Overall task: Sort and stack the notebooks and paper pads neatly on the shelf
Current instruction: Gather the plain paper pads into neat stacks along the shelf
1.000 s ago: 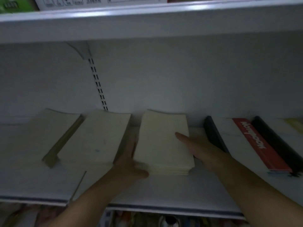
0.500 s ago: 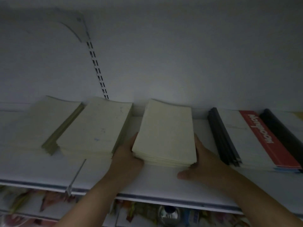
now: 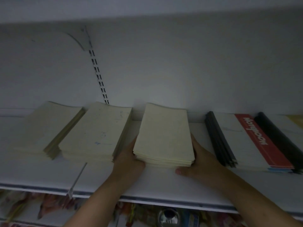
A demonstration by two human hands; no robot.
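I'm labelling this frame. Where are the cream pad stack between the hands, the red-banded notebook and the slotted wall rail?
cream pad stack (image 3: 164,136), head view, top cover.
red-banded notebook (image 3: 259,142), head view, red cover band.
slotted wall rail (image 3: 98,74), head view, mid-length.

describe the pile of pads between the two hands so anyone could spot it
On the white shelf, look just right of the slotted strip on the back wall. The cream stack there has the left hand and right hand against its sides. It is narrower than the wider piles left of it and touches neither neighbour.
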